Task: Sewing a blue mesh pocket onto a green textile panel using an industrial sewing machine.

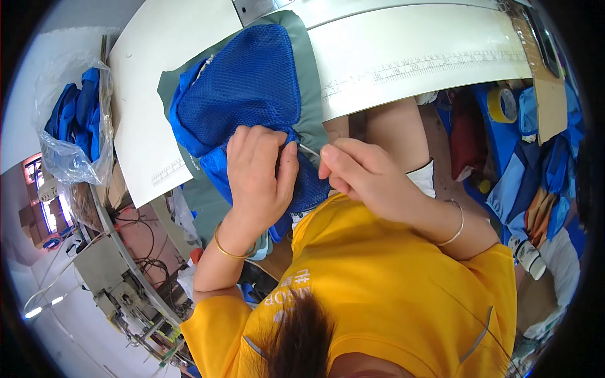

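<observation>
White tabletop (416, 44) beyond, the left hand (255, 170) grips blue mesh (249, 82), right hand (367, 171) pinching a thin rod (308, 150) aimed slantwise up-left.

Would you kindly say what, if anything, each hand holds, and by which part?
The right hand grips a slim metal tool by its rear end; the left hand holds blue mesh fabric by a bunched part near the tool.

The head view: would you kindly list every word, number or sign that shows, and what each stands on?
Printed text is described, not copied:
Yellow short-sleeved cloth shirt: white chest lettering, partly hidden by long dark hair.
White tabletop, right side: black ruler scale, numbers small and blurred.
Same tabletop, left side: another ruler scale, too small to read.
</observation>
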Motion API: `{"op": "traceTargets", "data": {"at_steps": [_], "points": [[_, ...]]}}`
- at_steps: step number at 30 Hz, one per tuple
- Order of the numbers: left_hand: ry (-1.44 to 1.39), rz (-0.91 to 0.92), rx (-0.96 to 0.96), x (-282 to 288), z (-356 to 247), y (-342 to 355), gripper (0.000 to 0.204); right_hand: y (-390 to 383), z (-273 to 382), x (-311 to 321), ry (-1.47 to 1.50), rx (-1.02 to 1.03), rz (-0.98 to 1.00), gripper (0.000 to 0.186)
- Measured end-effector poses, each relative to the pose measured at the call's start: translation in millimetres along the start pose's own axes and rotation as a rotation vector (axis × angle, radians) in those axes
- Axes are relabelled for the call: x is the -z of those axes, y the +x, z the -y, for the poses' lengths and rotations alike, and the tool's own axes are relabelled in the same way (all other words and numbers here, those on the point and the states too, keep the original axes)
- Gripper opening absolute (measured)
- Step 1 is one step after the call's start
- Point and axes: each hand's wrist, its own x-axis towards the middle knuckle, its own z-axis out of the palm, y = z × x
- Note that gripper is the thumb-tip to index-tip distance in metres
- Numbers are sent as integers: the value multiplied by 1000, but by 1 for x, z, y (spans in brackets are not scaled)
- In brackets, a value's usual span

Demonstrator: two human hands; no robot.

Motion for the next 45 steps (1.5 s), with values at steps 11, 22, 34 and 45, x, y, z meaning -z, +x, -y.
{"op": "traceTargets", "data": {"at_steps": [11, 22, 34, 45], "points": [[-1, -11, -10, -3, 2, -2, 15, 18, -5, 4, 67, -93, 28, 50], [10, -1, -64, -8, 1, -2, 14, 31, -10, -3, -33, -80, -57, 43], [43, -13, -137, 14, -8, -2, 18, 27, -5, -11, -381, 453, -303, 38], [-69, -34, -76, 11, -2, -4, 15, 11, 6, -2, -38, 231, -307, 33]]}}
